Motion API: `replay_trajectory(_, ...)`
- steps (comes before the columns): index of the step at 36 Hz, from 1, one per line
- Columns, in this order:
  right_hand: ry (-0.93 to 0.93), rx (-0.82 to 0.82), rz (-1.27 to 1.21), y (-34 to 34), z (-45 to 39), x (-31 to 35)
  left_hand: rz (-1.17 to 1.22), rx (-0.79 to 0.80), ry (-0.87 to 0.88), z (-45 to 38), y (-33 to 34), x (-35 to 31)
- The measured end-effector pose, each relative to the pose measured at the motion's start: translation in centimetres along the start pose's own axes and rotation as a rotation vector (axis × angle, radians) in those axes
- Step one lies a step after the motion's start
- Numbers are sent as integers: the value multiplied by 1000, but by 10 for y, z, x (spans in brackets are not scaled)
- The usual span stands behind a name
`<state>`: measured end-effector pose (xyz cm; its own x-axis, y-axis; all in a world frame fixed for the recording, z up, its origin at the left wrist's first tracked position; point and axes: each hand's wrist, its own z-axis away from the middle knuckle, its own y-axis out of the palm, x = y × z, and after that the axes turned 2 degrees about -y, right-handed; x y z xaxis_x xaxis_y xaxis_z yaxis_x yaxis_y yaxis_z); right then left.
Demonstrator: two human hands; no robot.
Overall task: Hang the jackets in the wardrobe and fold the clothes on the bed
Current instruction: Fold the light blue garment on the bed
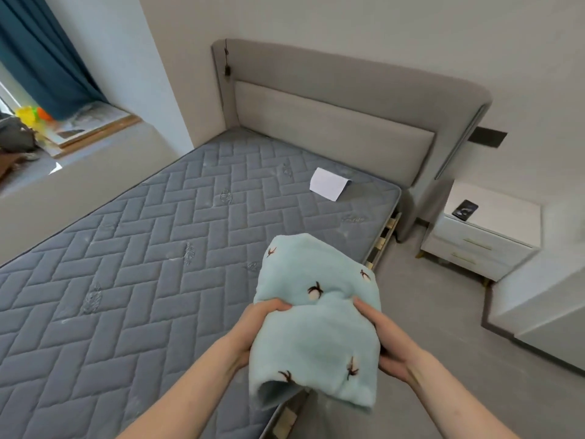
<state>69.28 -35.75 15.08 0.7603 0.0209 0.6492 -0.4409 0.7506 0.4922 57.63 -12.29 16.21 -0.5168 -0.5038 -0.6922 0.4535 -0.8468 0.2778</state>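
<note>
A folded light-blue fleece garment [313, 331] with small dark embroidered motifs hangs in the air over the right edge of the bed [133, 264]. My left hand [256, 327] grips its left side, thumb on top. My right hand [383, 340] grips its right side the same way. The fingers of both hands are hidden under the cloth. The bed has a bare grey quilted mattress and a grey padded headboard [332, 128].
A white sheet of paper [329, 184] lies on the mattress near the headboard. A white nightstand [484, 236] with a dark card on top stands right of the bed. A window ledge with a teal curtain [47, 55] and clutter is at the left. Grey floor lies to the right.
</note>
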Motion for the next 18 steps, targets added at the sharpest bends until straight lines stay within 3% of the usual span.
replay_trajectory(9,-81,-21,73,-63,67,60,-26,261,48,-12,105,-30)
replay_trajectory(18,-278,-318,57,-143,120,126,-379,529,-41,-45,239,-89)
